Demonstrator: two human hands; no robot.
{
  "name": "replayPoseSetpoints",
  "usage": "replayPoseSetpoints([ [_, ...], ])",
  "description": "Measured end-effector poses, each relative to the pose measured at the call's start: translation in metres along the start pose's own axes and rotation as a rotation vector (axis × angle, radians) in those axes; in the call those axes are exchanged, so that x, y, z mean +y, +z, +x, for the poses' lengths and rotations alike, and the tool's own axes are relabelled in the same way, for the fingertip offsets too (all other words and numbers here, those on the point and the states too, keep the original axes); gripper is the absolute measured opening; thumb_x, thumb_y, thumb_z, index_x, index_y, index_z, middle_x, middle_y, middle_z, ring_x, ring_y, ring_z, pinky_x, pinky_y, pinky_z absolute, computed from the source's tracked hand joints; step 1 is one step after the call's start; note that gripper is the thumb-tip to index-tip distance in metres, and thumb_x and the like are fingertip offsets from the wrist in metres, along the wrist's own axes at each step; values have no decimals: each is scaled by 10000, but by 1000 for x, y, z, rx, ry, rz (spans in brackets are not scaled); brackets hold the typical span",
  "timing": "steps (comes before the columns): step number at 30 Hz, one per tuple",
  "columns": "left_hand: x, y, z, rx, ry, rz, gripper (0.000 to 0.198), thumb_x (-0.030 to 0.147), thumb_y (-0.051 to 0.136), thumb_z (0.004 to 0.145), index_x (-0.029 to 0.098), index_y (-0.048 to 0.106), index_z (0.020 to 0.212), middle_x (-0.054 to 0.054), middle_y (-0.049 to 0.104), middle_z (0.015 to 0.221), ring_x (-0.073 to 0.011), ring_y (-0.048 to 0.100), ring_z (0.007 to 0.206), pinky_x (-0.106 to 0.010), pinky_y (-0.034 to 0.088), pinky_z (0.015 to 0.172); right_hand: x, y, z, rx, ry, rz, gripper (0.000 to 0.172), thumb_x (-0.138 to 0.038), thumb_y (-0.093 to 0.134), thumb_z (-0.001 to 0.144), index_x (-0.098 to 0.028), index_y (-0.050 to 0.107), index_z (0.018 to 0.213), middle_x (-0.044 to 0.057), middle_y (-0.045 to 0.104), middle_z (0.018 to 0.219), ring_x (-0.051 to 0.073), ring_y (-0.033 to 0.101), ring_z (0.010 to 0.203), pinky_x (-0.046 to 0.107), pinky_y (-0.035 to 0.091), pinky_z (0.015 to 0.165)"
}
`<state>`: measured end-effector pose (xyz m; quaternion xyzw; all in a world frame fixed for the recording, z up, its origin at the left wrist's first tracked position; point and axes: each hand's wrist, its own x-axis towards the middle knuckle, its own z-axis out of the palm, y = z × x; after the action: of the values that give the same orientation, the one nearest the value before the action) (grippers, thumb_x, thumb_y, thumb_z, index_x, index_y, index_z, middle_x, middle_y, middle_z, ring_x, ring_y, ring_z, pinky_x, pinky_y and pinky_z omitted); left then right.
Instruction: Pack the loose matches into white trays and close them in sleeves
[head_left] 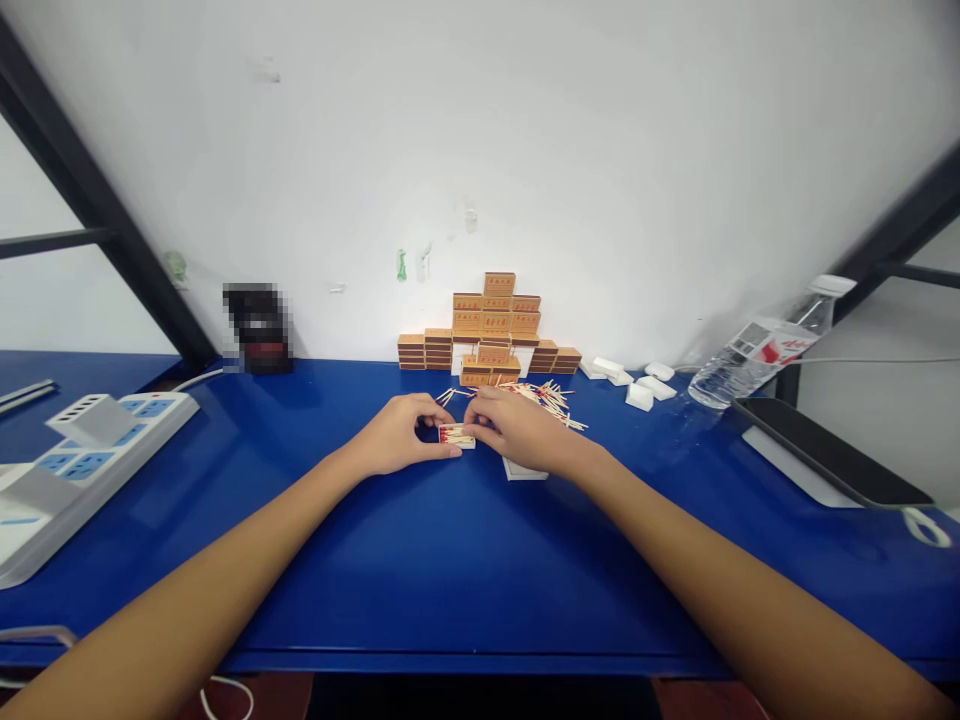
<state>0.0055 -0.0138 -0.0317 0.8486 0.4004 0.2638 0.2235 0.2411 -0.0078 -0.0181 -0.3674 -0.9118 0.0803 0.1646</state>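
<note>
My left hand (pixel 406 433) grips a small white matchbox tray (pixel 457 444) between thumb and fingers. Red-tipped matches (pixel 454 434) lie inside it. Over the tray's right end is my right hand (pixel 510 425), thumb and forefinger pinched together; whether a match is between them is too small to see. A heap of loose matches (pixel 551 400) spreads behind and right of my right hand. Beneath that hand, partly hidden, lies another white tray (pixel 523 471). Behind both hands, stacked matchboxes (pixel 495 322) rise in steps against the wall.
White matchbox trays (pixel 640 395) lie to the right of the stack. A water bottle (pixel 772 345) leans against the wall, with a phone (pixel 832 452) nearby. At the left sit a power strip (pixel 161 405) with plugs and a pixelated dark object (pixel 259 328). The blue table (pixel 465 570) has a front edge.
</note>
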Motion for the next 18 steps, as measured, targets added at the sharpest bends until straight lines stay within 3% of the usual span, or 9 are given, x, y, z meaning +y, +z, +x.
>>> replayPoseSetpoints([
  [10,-4,0,-2,0,22,-19,393,534,822,816,244,781,1078,-36,701,975,-187,609,845,-329,477,757,0,8,4,41,11,182,54,-152,676,968,-183,688,926,27,672,864,154,585,783,282,412,732],
  [15,-4,-1,-3,4,16,17,420,547,832,800,241,774,1083,-40,703,985,-195,616,869,-332,476,773,0,-4,0,30,40,164,120,-239,661,988,-187,681,882,24,683,815,155,584,739,283,401,685],
  [18,-4,-3,-3,14,22,61,430,569,818,807,238,768,1077,-47,710,994,-204,620,881,-340,475,782,0,-10,-2,1,62,144,121,-193,674,950,-182,671,830,20,683,783,150,578,704,279,384,653],
])
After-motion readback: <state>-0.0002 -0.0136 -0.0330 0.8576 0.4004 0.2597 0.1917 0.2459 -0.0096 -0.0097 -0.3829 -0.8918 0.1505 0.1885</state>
